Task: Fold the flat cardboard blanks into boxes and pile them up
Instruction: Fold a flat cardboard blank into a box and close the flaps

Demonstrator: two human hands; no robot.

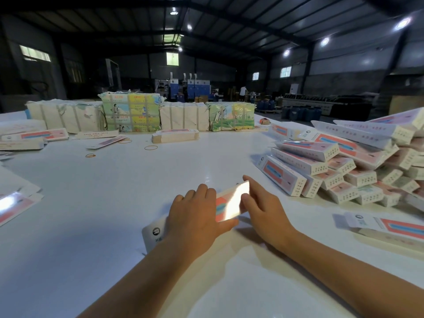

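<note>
Under both sets of fingers, on the white table [114, 191], lies one cardboard blank [231, 203], long axis running from near-left, by the left wrist, to far-right. Left hand [195, 216] spread flat over its middle, fingers straight and pressing down, thumb along the near edge. Right hand [263, 210] against the far-right end, forefinger reaching along the far edge, other fingers loosely bent at the end; whether pinching a flap or only pushing, cannot tell. Probably mid-fold: left to pin, right, nearer the free end, to shape. Further right of the right fingers, well apart, sits the pile of finished boxes [344, 171], ends facing this way. Just beside the right forearm, more flat blanks [394, 228].
</note>
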